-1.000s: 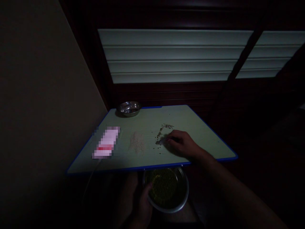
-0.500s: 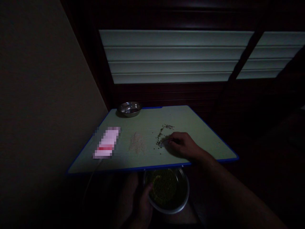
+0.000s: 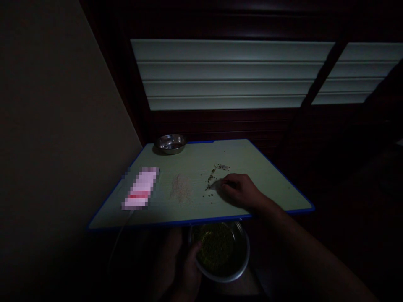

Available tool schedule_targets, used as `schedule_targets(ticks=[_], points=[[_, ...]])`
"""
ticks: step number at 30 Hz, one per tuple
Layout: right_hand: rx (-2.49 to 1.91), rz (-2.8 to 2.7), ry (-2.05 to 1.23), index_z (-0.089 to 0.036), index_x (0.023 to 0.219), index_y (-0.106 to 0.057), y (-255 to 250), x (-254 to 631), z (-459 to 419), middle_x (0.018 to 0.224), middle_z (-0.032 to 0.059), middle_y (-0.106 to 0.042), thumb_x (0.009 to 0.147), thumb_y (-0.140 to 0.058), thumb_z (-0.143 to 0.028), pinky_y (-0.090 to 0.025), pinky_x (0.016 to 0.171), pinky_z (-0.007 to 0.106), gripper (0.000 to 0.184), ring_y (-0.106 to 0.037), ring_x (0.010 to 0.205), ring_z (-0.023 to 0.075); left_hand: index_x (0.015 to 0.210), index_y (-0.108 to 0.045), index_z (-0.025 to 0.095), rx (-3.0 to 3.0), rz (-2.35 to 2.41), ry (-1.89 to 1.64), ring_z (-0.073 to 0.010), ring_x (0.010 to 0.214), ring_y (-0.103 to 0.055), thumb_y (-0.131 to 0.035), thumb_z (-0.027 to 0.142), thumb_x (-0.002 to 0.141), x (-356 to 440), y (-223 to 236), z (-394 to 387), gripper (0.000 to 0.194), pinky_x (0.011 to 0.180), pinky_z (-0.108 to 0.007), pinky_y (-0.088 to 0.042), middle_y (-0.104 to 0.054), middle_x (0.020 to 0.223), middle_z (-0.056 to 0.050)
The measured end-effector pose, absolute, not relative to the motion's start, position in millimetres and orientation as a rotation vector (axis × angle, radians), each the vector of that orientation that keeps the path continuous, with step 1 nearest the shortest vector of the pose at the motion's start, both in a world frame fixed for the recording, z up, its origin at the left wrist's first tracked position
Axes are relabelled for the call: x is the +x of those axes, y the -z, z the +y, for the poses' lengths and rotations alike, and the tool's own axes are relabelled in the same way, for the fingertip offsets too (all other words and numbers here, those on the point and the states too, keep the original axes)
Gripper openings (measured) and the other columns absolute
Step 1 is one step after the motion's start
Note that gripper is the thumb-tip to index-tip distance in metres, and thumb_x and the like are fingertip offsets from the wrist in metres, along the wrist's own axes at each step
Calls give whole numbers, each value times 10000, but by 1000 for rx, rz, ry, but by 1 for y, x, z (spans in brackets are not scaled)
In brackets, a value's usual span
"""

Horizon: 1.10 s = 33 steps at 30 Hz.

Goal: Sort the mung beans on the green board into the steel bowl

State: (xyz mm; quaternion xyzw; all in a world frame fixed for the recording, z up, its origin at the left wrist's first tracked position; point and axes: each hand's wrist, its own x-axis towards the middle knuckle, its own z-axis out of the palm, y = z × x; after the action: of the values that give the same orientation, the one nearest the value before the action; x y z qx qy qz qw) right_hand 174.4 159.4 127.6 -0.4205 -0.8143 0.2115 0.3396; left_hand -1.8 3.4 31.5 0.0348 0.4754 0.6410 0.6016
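My right hand [image 3: 242, 191] rests on a pale green table [image 3: 252, 167] with a blue edge. Its fingers are curled and pressed together beside a scatter of small dark grains [image 3: 214, 175]; what they pinch is too small to see. Below the table's near edge, my left hand [image 3: 189, 268] grips the rim of a steel bowl [image 3: 242, 260] filled with green-yellow grains. A small heap of pale grains [image 3: 181, 188] lies left of the dark scatter.
A small steel dish [image 3: 171, 143] stands at the table's far left corner. A pink-and-red blurred packet [image 3: 140, 188] lies at the left side. A wall runs along the left, slatted dark shutters behind. The room is very dim.
My right hand's fingertips have shifted slightly among the dark grains. The left hand and bowl have stayed put.
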Motion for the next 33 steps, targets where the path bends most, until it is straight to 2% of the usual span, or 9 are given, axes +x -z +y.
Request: schedule_targets(ticks=[4, 10, 18, 23, 30, 33], points=[[-1134, -2107, -456, -178, 730, -698, -129, 175, 160, 687, 39, -674, 861, -569, -241, -417, 619, 288, 195, -567, 633, 158, 1101, -783, 201, 118, 1145, -1506, -368, 1110, -726, -755, 222, 613, -1, -27, 7, 489, 1070, -499, -501, -814, 892, -94], [-1068, -2118, -476, -173, 828, -725, -127, 175, 160, 796, 68, -724, 885, -580, -245, -470, 684, 299, 172, -624, 717, 173, 1196, -744, 226, 113, 1086, -1521, -352, 1130, -719, -808, 234, 606, -1, -27, 2, 593, 1055, -484, -518, -817, 1052, -67], [-1024, -2128, -495, -179, 821, -719, -127, 176, 160, 776, 59, -700, 877, -579, -213, -468, 671, 307, 154, -615, 708, 181, 1156, -765, 209, 174, 1089, -1534, -345, 1133, -720, -820, 188, 571, -4, -37, 0, 588, 1070, -455, -507, -823, 1012, -70], [-1010, -2149, -481, -192, 878, -734, -127, 175, 161, 843, 73, -728, 901, -595, -213, -488, 740, 328, 142, -644, 781, 193, 1204, -751, 212, 151, 1096, -1520, -360, 1099, -732, -815, 180, 575, -5, -40, 1, 632, 1012, -481, -548, -819, 1044, -80], [-1035, -2135, -465, -187, 848, -722, -124, 176, 162, 804, 56, -705, 887, -603, -192, -476, 704, 311, 125, -627, 744, 177, 1252, -725, 208, 29, 1075, -1494, -355, 1191, -693, -761, 202, 649, -1, -20, 3, 604, 1054, -488, -524, -818, 1056, -88], [-1032, -2147, -432, -183, 860, -728, -125, 175, 163, 822, 67, -714, 904, -590, -212, -477, 722, 316, 148, -632, 755, 179, 1323, -690, 235, 108, 1092, -1548, -343, 1235, -670, -766, 170, 657, -3, -22, 3, 673, 1083, -465, -502, -798, 1159, -82]])
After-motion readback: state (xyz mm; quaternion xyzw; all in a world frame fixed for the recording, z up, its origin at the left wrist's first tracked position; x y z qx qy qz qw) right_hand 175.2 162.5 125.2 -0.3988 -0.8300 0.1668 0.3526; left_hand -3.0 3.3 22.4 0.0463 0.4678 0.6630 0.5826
